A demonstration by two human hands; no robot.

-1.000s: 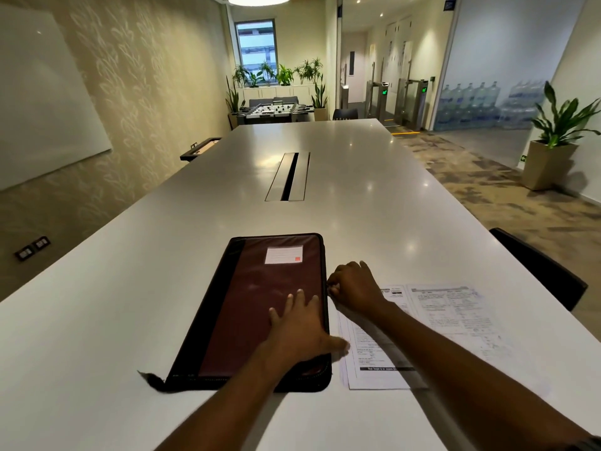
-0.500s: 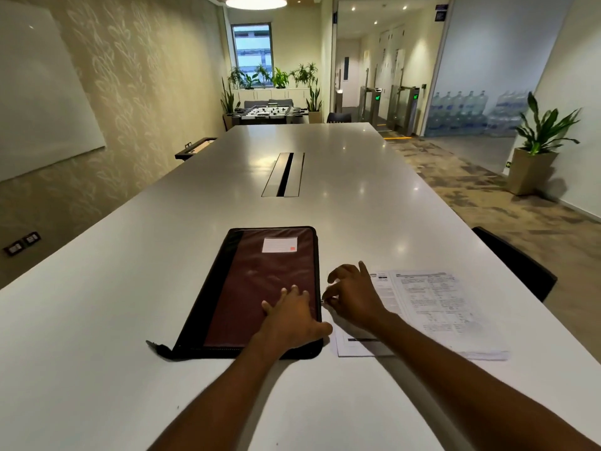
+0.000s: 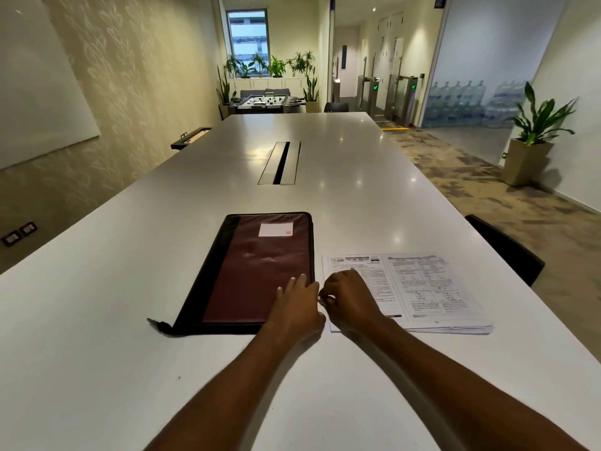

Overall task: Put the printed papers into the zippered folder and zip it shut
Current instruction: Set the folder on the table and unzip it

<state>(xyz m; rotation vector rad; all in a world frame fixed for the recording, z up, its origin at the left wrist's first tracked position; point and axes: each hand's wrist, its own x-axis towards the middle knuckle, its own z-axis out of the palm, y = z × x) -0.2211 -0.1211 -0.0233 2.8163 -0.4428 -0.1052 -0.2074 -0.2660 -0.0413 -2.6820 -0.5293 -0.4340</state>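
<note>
A dark red zippered folder (image 3: 257, 268) with black edging lies closed and flat on the white table (image 3: 341, 196), a white label near its far end. My left hand (image 3: 297, 307) rests palm down on its near right corner, fingers spread. My right hand (image 3: 349, 302) sits just beside the folder's right edge, its fingertips pinched on a small zipper pull at that edge. A stack of printed papers (image 3: 419, 288) lies to the right of the folder, partly under my right hand. A black zipper tail (image 3: 159, 324) sticks out at the folder's near left corner.
A cable slot (image 3: 281, 162) runs along the table's middle. A dark chair back (image 3: 507, 247) stands at the table's right edge. A small side table (image 3: 190, 138) sits at the far left, a potted plant (image 3: 533, 138) on the floor to the right.
My right hand has slid along the folder's right edge toward me with the zipper pull. My left hand stayed on the near right corner. The camera has lifted a little.
</note>
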